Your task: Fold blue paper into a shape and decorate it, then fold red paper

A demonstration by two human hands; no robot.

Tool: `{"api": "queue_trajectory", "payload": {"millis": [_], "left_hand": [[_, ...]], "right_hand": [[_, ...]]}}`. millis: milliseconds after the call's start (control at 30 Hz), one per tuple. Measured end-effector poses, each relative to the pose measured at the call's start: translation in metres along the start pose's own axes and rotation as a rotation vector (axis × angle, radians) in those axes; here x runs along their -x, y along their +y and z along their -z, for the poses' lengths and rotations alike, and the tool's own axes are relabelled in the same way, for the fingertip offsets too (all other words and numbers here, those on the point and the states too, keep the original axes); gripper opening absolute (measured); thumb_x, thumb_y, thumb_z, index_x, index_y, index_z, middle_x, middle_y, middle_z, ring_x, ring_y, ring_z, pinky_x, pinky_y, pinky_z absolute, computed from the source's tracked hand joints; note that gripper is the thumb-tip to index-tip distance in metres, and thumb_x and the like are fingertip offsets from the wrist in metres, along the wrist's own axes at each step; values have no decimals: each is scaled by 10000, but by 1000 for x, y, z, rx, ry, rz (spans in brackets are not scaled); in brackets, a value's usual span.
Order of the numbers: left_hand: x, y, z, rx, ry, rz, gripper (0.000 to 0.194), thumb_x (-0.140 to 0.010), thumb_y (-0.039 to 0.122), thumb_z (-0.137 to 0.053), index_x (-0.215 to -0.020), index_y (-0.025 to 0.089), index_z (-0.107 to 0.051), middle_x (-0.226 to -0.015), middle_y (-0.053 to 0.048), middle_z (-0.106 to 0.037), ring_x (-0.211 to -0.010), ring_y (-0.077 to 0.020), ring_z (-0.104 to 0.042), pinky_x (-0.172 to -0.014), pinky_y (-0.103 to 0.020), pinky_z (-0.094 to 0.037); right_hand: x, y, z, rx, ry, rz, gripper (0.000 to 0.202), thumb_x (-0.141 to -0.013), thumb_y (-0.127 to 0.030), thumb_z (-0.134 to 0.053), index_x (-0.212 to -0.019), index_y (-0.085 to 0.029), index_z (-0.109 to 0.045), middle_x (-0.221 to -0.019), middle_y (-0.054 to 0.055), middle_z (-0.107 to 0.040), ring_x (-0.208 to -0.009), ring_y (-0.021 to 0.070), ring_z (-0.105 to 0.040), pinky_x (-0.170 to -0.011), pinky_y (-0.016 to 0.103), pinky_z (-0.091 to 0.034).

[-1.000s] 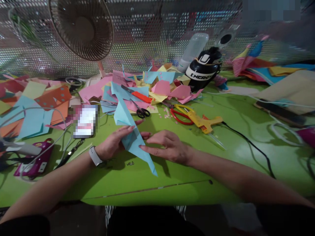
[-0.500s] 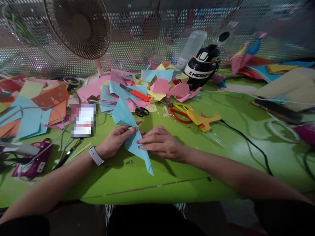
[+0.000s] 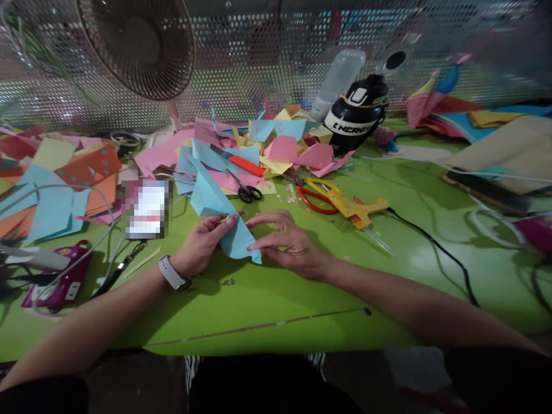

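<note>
Blue paper [image 3: 212,194] slants above the table [image 3: 297,339], the left hand's [image 3: 200,246] thumb pressing it against the fingers, probably for steadiness; the right hand [image 3: 290,244] pinches its near tip, perhaps to shape it.

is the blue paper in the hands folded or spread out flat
Folded: the blue paper shows creases and angled flaps, its lower end bent over near the right hand.
</note>
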State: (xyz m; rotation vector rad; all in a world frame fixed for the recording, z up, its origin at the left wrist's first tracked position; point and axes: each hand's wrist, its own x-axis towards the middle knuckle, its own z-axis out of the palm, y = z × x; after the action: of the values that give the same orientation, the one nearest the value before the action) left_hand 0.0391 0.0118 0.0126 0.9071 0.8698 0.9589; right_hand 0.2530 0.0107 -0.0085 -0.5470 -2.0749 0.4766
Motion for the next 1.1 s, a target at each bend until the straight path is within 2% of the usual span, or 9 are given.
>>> {"api": "queue_trajectory", "payload": {"millis": [167,367,533,667,767,933,1000,1100], "left_hand": [[1,1,-3,-3,46,-36,426,-709,460,-854,-1009,166,-780,-842,-44,-772,-693,-120,-669,-631,-202,-530],[1,-2,-3,-12,50,-22,439,-713,456,-852,-1033,164,-778,-894,-57,-779,-712,-132,-670,-660,-222,-530],[0,-7,-2,-12,55,-7,406,-724,467,-841,-989,166,-782,-853,-45,-773,-665,-113,-650,-633,-212,-525],[2,-9,-1,-55,17,-33,428,-768,482,-801,-1055,167,-768,-949,-67,-774,-777,-158,-684,-707,-252,-543],[4,-7,-2,-70,5,-17,448,-783,485,-785,-1105,174,-757,-1002,-74,-769,-837,-182,-690,-707,-260,-540],[6,-5,-4,33,11,16,379,-795,428,-769,-1070,167,-767,-1003,-77,-766,-952,-235,-694,-783,-304,-564],[5,-5,-4,52,18,35,369,-797,411,-757,-1064,156,-765,-981,-80,-767,-947,-244,-697,-770,-311,-567],[5,-7,-2,7,-8,32,338,-771,330,-788,-1053,145,-761,-953,-76,-770,-850,-203,-701,-751,-282,-550]], "right_hand": [[1,-1,-3,-239,-22,-259,80,-939,-318,-647,-960,-295,-720,-1197,44,-606,-1137,189,-594,-937,415,-538],[-2,-1,-4,-314,-21,-405,162,-942,-347,-638,-823,-247,-684,-1121,40,-623,-1108,185,-607,-967,412,-513],[-5,0,-7,-336,-17,-476,220,-925,-362,-642,-756,-222,-644,-1077,49,-628,-1054,185,-615,-957,391,-498],[-6,1,-8,-362,-38,-525,233,-907,-394,-652,-754,-218,-644,-1035,52,-625,-998,183,-617,-910,366,-503],[-6,2,-7,-365,-50,-566,256,-903,-409,-643,-740,-211,-628,-1002,59,-627,-938,179,-614,-820,341,-515],[-6,4,-7,-374,-59,-591,260,-896,-373,-632,-704,-202,-599,-981,65,-653,-850,166,-599,-705,311,-498],[-6,5,-7,-377,-61,-606,265,-893,-377,-631,-698,-201,-598,-967,62,-656,-825,160,-587,-681,303,-486],[-7,5,-7,-384,-68,-623,290,-894,-398,-624,-686,-199,-590,-936,54,-646,-799,154,-568,-660,296,-470]]}}
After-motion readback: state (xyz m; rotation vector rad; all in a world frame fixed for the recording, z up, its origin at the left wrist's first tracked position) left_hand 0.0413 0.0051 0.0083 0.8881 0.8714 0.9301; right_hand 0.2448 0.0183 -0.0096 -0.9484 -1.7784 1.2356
